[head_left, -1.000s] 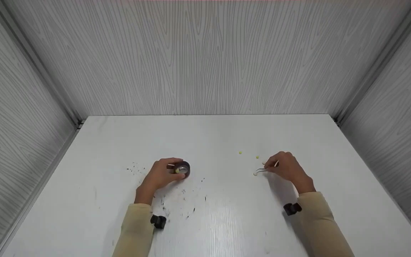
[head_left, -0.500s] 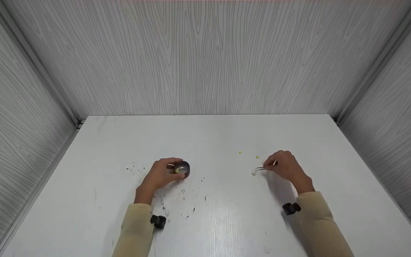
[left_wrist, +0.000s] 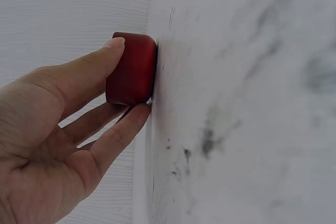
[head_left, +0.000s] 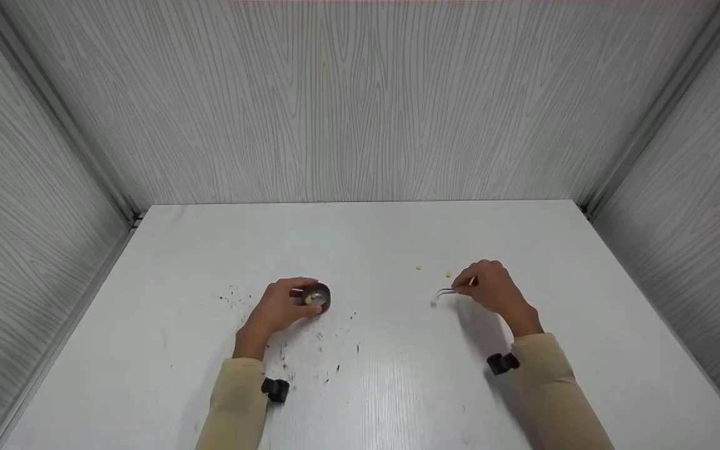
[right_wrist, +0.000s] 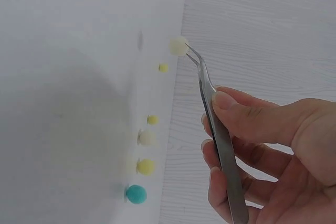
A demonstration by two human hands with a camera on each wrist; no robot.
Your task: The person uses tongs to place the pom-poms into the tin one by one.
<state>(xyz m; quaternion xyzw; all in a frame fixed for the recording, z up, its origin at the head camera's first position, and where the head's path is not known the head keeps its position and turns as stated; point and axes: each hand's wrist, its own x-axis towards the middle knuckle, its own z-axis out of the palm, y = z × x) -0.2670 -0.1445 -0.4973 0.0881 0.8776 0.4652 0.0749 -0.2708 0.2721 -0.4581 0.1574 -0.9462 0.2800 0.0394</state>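
Note:
My left hand (head_left: 277, 309) holds a small round red cup (left_wrist: 132, 69) between thumb and fingers, its base against the table. In the head view the cup's mouth faces up, with something yellow inside. My right hand (head_left: 491, 290) grips a pair of bent metal tweezers (right_wrist: 218, 129). A pale whitish ball (right_wrist: 179, 46) sits at the tweezer tips, raised off the table. Along the table beyond lie small yellow balls (right_wrist: 163, 67), another whitish ball (right_wrist: 147, 137), a larger yellow ball (right_wrist: 146, 166) and a teal ball (right_wrist: 136, 194). In the head view, my right hand hides some of them.
The white table (head_left: 360, 237) has dark smudges (head_left: 285, 362) near my left hand. Grey wood-grain panels (head_left: 360, 100) rise at the back and both sides. Each forearm wears a small black wrist camera (head_left: 275, 389).
My right hand has shifted left and slightly away from me, carrying the tweezers and the whitish ball up off the table. The left hand keeps holding the cup in place.

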